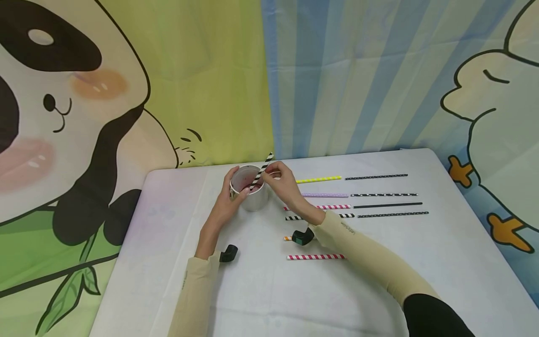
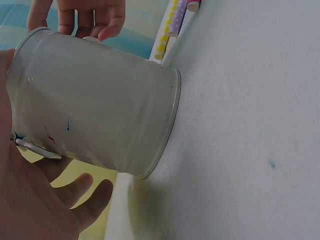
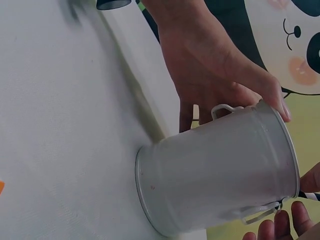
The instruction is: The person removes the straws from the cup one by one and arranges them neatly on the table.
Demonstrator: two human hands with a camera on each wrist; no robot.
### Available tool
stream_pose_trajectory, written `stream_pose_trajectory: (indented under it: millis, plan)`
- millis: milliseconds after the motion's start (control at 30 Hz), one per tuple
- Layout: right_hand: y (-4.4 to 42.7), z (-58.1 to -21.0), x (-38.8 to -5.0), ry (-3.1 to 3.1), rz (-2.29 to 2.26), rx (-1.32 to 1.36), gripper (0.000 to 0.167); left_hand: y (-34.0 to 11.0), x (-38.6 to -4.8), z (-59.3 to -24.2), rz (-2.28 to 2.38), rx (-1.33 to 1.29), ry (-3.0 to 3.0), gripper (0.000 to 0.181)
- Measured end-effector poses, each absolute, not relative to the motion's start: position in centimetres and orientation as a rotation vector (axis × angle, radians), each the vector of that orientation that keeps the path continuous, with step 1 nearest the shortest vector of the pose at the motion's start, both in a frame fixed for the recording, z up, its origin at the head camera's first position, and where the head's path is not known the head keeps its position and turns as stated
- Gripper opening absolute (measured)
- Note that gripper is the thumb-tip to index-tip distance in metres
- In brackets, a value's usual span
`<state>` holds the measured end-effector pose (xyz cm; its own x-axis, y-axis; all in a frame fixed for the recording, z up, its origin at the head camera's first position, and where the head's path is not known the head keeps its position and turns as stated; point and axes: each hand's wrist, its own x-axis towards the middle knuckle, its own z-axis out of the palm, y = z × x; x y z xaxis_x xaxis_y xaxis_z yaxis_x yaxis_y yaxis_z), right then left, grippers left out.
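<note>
A small white metal bucket (image 1: 255, 202) with side handles stands on the white table near its far edge. My left hand (image 1: 227, 203) holds it by the left side, thumb at the near rim and fingers round the back. A black-and-white striped paper straw (image 1: 268, 159) leans in the bucket, its top above the rim. Between thumb and fingers my right hand (image 1: 288, 187) pinches that straw at the bucket's right side. In the right wrist view, a bit of the striped straw (image 3: 313, 196) shows beside the right fingers, at the bucket's (image 3: 215, 170) rim.
To the right lie rows of straws: yellow (image 1: 318, 179), purple (image 1: 326, 195), pink striped (image 1: 337, 206), black-and-white striped (image 1: 347, 216) and several dark ones (image 1: 387, 205). Nearer are an orange straw (image 1: 287, 238), mostly hidden by the right wrist, and a red striped straw (image 1: 316, 257).
</note>
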<state>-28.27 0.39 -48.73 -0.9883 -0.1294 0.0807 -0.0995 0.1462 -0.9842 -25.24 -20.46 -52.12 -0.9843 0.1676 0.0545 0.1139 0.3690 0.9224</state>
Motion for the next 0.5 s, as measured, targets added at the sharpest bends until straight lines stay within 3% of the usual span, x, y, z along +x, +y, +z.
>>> stream_pose_trajectory:
  millis: [500]
  plan:
    - [0.12,-48.82,-28.42,2.395,-1.983,-0.219,0.022,-20.48,-25.36,-52.22,1.710,0.259,2.572,0.073]
